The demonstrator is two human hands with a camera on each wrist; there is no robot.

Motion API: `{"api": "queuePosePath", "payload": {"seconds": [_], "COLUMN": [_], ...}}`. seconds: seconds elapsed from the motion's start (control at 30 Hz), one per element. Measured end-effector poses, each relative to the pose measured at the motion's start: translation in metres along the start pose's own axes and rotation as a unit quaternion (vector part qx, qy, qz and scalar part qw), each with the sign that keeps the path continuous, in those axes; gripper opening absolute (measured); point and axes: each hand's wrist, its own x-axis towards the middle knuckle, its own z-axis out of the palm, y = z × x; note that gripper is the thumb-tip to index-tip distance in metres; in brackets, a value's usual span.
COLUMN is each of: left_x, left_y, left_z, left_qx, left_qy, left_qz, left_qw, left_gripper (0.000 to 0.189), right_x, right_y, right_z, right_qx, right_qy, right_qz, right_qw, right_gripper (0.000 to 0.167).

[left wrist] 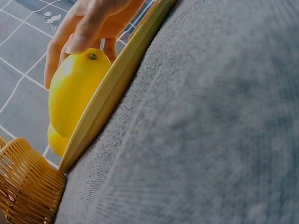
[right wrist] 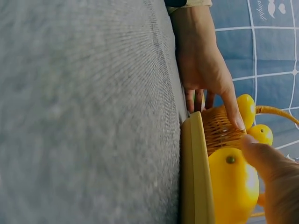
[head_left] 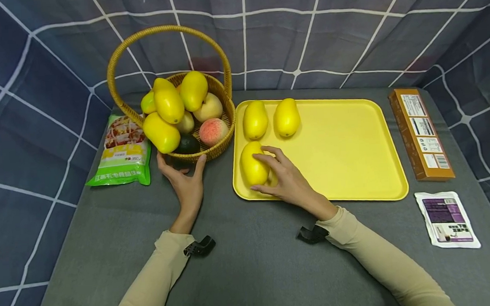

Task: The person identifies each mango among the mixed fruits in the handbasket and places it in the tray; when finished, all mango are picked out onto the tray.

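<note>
My right hand holds a yellow mango at the front left corner of the yellow tray, thumb and fingers spread around it. In the left wrist view, the thumb lies on the stem end of this mango. Behind it on the tray lie two more mangoes, one left and one right. My left hand rests against the front of the wicker basket, its thumb at the rim and fingers spread apart. The basket holds several mangoes, pale peaches, a pink peach and a dark avocado.
A green food bag leans beside the basket's left side. Right of the tray lie a brown box and a white and purple packet. The basket's tall handle arches up before the checked cloth backdrop.
</note>
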Motion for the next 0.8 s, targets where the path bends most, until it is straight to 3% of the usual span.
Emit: {"api": "queuePosePath", "payload": {"seconds": [0.23,0.63,0.8], "left_x": [0.000,0.001,0.002], "left_y": [0.001,0.002,-0.003], "left_z": [0.001,-0.003,-0.001], "left_qx": [0.004,0.008,0.003], "left_qy": [0.001,0.003,0.000], "left_qz": [-0.001,-0.008,0.000], "left_qw": [1.0000,0.9999,1.0000], "left_gripper": [0.095,0.095,0.095], "right_x": [0.006,0.070,0.084], "right_y": [-0.005,-0.032,-0.037], "right_z": [-0.012,-0.028,-0.028], "right_qx": [-0.032,-0.018,-0.018], "right_qy": [0.012,0.013,0.000], "right_qz": [-0.014,-0.065,-0.063], "right_qw": [0.9993,0.9977,0.9978], "right_gripper": [0.075,0.066,0.062]}}
